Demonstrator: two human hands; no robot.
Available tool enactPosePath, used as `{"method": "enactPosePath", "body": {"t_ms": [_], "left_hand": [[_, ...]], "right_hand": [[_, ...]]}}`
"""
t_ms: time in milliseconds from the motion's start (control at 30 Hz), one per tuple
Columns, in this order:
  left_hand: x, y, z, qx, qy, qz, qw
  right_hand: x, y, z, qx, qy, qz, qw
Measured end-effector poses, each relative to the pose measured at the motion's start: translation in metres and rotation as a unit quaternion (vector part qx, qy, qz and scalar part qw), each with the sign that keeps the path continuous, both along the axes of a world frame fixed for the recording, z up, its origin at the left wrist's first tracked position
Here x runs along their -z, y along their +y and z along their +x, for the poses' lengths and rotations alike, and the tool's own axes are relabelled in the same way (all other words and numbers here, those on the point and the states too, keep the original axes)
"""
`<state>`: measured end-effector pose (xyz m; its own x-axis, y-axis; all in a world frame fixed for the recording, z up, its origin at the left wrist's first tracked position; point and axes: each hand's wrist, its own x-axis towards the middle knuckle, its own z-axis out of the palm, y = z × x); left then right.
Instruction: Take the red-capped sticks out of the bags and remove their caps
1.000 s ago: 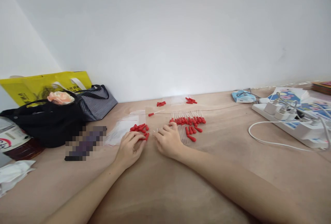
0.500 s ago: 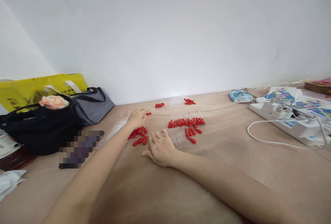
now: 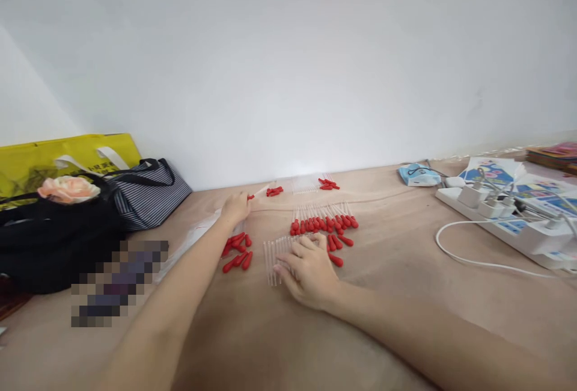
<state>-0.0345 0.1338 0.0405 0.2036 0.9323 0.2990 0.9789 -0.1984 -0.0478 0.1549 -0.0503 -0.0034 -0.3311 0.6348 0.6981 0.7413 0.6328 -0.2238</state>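
Note:
My left hand (image 3: 235, 210) is closed round a dropper (image 3: 250, 197), its red rubber bulb by my fingers and its clear tube pointing away to the right. My right hand (image 3: 311, 270) lies palm down over a row of bare clear glass tubes (image 3: 270, 261), thumb apart and fingers bent onto them; it covers part of the row. Loose red bulbs (image 3: 238, 258) lie beneath my left wrist, and more red bulbs (image 3: 336, 243) are just right of my right fingers. Behind stands a row of droppers (image 3: 322, 219) with bulbs toward me.
Farther back are a small bulb pile (image 3: 274, 191), clear tubes (image 3: 305, 185) and red bulbs (image 3: 329, 184). Bags (image 3: 153, 195) and a plastic sheet (image 3: 184, 243) are at left. A power strip (image 3: 491, 222), white cable (image 3: 451, 258) and blue mask (image 3: 419, 174) lie at right.
My right hand has slid right, from the left end of the tube row onto its middle and right, uncovering the left tubes. My left hand has stayed on the dropper, whose tube now tilts up. The view has shifted slightly.

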Motion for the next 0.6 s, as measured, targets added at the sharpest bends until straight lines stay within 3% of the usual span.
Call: {"method": "enactPosePath", "body": {"t_ms": [133, 233, 333, 433, 600], "left_hand": [[-0.005, -0.061, -0.005, 0.046, -0.031, 0.055, 0.997], [0.004, -0.121, -0.003, 0.222, -0.083, 0.117, 0.965], [0.021, -0.17, 0.008, 0.335, -0.122, 0.132, 0.925], [0.034, -0.192, 0.023, 0.386, -0.156, 0.13, 0.9], [0.039, -0.194, 0.032, 0.404, -0.186, 0.108, 0.889]], "right_hand": [[0.006, -0.007, 0.042, 0.006, 0.034, 0.047, 0.998], [0.005, -0.015, 0.069, 0.015, 0.031, 0.08, 0.996], [0.002, -0.023, 0.081, 0.0, -0.008, 0.092, 0.996], [0.003, -0.028, 0.076, -0.032, -0.043, 0.079, 0.995], [0.013, -0.023, 0.06, -0.045, -0.031, 0.091, 0.994]]}}
